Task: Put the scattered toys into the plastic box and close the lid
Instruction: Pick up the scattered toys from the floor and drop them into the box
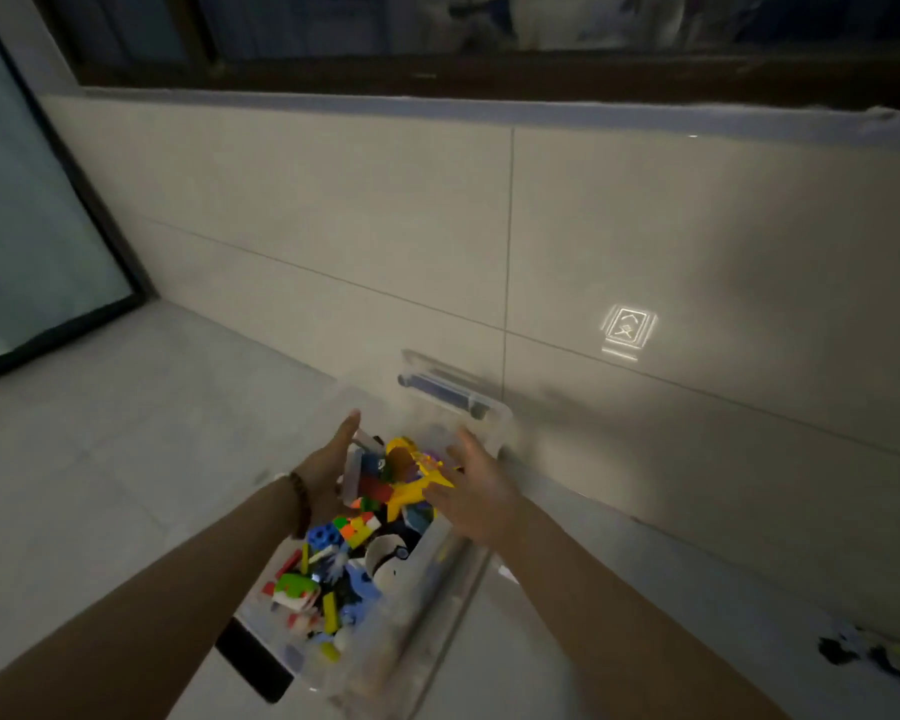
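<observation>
head-worn view — downward, close

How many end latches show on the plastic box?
2: a black latch at the near end, a dark latch at the far end. Others may be hidden.

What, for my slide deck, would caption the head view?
Left hand and right hand, both open, poised over a clear plastic box heaped with colourful toys.

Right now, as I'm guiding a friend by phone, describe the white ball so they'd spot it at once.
Find the clear plastic box on the pale tiled floor by the wall. Look along its right side, just nearer than the right hand. The white ball lies there: the only smooth round white thing among angular bright bricks, marked by a blue ring.
</observation>
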Tool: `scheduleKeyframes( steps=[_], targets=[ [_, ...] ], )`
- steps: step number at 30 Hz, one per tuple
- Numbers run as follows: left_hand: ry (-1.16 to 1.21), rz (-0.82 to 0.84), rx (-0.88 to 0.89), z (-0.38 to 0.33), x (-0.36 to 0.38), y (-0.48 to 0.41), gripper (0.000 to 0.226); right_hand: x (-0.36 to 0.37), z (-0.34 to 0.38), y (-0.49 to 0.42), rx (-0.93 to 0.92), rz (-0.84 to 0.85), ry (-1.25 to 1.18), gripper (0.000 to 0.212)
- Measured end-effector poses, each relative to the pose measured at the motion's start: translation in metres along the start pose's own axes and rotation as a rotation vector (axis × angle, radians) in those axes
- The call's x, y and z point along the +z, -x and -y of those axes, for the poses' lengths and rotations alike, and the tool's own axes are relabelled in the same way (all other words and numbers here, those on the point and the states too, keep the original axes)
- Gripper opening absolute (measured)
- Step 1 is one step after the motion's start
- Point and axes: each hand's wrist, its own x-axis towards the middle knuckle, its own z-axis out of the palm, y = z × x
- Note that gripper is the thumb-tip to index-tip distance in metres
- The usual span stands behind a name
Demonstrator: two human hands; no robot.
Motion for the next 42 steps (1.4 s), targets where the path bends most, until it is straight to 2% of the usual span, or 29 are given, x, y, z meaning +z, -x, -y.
scheduleKeyframes(
  steps=[2,3,6,8,12,16,19,22,24,26,29,31,33,36,39,40,42],
  targets=[
    [-0.160,-0.025,-0.050,0.002,-0.013,-0.001,0.059,-0.021,-0.003,-0.002,0.040,-0.005,-0.113,0.023],
    [-0.216,-0.051,-0.033,0.003,-0.015,-0.002,0.066,-0.033,-0.004,-0.003,0.039,0.004,-0.141,0.021],
    [-0.226,-0.018,0.087,0.002,0.008,-0.005,0.060,-0.086,-0.001,0.005,0.072,-0.059,-0.133,0.024],
    [-0.238,0.016,0.133,0.000,0.037,-0.009,0.054,-0.125,0.009,0.022,0.085,-0.214,-0.063,0.027],
    [-0.297,0.128,0.188,-0.001,0.113,-0.019,0.045,-0.215,0.025,0.060,0.079,-0.358,0.041,0.040],
    [-0.371,0.286,0.164,0.014,0.214,-0.027,0.053,-0.310,0.035,0.114,0.102,-0.462,0.069,0.048],
    [-0.489,0.398,0.111,0.041,0.289,-0.034,0.061,-0.378,0.021,0.150,0.142,-0.597,0.064,0.044],
    [-0.561,0.474,0.037,0.078,0.355,-0.041,0.061,-0.436,-0.012,0.180,0.184,-0.737,0.069,0.030],
    [-0.578,0.516,-0.020,0.106,0.392,-0.048,0.059,-0.469,-0.039,0.191,0.201,-0.806,0.044,0.037],
    [-0.576,0.548,-0.068,0.133,0.422,-0.055,0.058,-0.488,-0.060,0.195,0.233,-0.855,0.056,0.037],
    [-0.541,0.552,-0.092,0.169,0.455,-0.067,0.057,-0.508,-0.084,0.182,0.234,-0.876,0.213,0.050],
    [-0.536,0.532,-0.069,0.187,0.468,-0.076,0.058,-0.512,-0.094,0.170,0.183,-0.874,0.274,0.057],
    [-0.547,0.499,-0.019,0.201,0.477,-0.087,0.059,-0.515,-0.102,0.160,0.113,-0.942,0.251,0.063],
    [-0.492,0.510,-0.040,0.213,0.487,-0.094,0.054,-0.536,-0.116,0.144,0.002,-1.063,0.310,0.053],
    [-0.396,0.564,-0.186,0.220,0.497,-0.093,0.051,-0.573,-0.137,0.122,0.055,-1.084,0.419,0.090],
    [-0.382,0.578,-0.213,0.222,0.500,-0.094,0.051,-0.569,-0.130,0.120,0.069,-1.084,0.474,0.088],
    [-0.367,0.577,-0.214,0.227,0.505,-0.097,0.047,-0.548,-0.112,0.117,0.122,-1.068,0.529,0.063]
  ],
)
